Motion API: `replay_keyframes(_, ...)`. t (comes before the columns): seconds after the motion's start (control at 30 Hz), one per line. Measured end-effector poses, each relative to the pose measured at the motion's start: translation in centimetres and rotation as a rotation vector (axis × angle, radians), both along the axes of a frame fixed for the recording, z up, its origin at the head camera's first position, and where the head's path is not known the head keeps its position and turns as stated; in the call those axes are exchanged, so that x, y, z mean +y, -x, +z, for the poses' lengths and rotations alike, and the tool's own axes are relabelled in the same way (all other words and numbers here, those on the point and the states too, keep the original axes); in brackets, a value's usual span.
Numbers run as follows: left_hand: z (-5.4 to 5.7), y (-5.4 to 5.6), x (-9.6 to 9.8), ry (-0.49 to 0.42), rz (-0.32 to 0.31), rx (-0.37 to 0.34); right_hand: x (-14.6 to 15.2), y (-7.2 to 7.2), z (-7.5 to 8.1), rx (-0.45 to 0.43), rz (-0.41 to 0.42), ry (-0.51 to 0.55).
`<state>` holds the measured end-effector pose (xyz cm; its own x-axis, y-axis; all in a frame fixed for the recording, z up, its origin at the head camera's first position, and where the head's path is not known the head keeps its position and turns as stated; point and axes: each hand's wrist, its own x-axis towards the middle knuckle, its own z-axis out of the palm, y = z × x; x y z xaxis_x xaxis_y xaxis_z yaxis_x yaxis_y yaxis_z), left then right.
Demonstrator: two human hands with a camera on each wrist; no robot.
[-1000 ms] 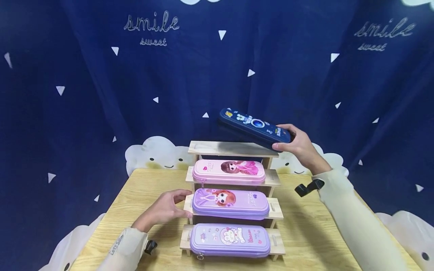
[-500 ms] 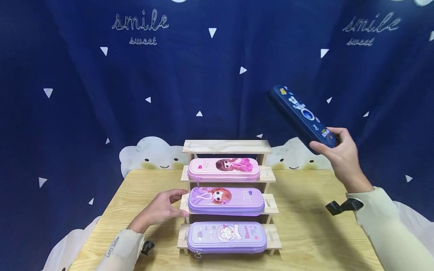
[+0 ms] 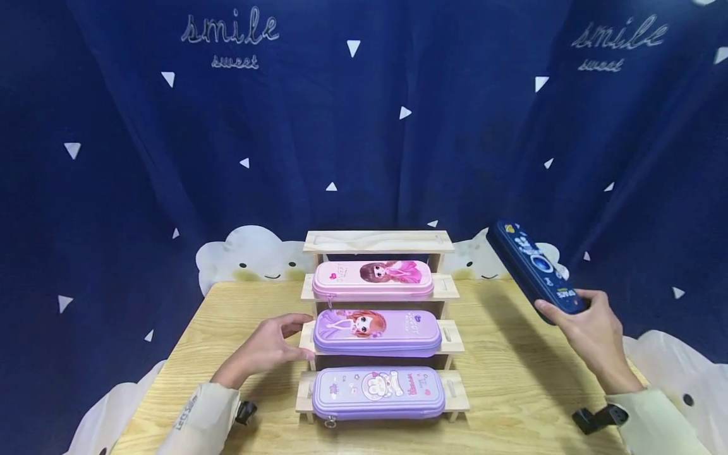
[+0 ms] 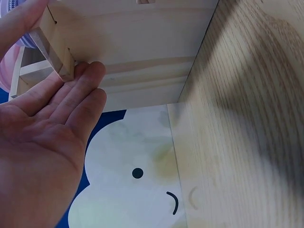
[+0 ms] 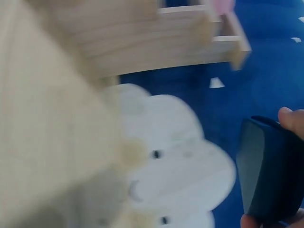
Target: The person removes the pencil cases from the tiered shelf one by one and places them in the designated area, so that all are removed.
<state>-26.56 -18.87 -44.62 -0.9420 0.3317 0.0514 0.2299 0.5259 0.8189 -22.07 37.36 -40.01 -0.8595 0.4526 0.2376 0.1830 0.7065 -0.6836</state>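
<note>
My right hand (image 3: 596, 332) grips the near end of a navy pencil case (image 3: 526, 262) with a space print, holding it tilted above the right side of the table. In the right wrist view, thumb and fingertips clasp the dark case (image 5: 268, 171). My left hand (image 3: 263, 349) holds the left end of a board on a stepped wooden rack (image 3: 378, 241), thumb in front and fingers behind. The left wrist view has the fingers against that board's end (image 4: 54, 50). On the rack lie a pink pencil case (image 3: 341, 281), a purple one (image 3: 392, 328) and a lilac one (image 3: 392, 398).
The rack stands mid-table on a light wood tabletop (image 3: 500, 379). Its top board carries nothing. Behind hangs a dark blue curtain (image 3: 307, 126) with white triangles and smiling clouds (image 3: 256, 253).
My right hand has carried the navy pencil case away from above the rack's top board, first right and up, then down toward the table's right side. The left hand keeps its hold.
</note>
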Motion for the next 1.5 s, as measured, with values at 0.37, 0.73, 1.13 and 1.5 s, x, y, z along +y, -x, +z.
replay_keyframes(0.37,0.7,0.3,0.3,0.001,-0.004,-0.011,-0.9,0.2,-8.0,-0.225,0.064,-0.02)
replay_keyframes(0.73,0.0,0.2,0.1,-0.031,-0.023,-0.008,-4.3,0.7,-11.6,-0.21,0.175,-0.146)
replay_keyframes(1.13,0.1,0.2,0.0,-0.023,-0.011,-0.008,-5.2,0.8,-11.3,-0.286,0.199,-0.095)
replay_keyframes(1.5,0.0,0.2,0.0,-0.035,-0.011,-0.026,-3.9,-0.4,-10.1,-0.318,0.334,-0.028)
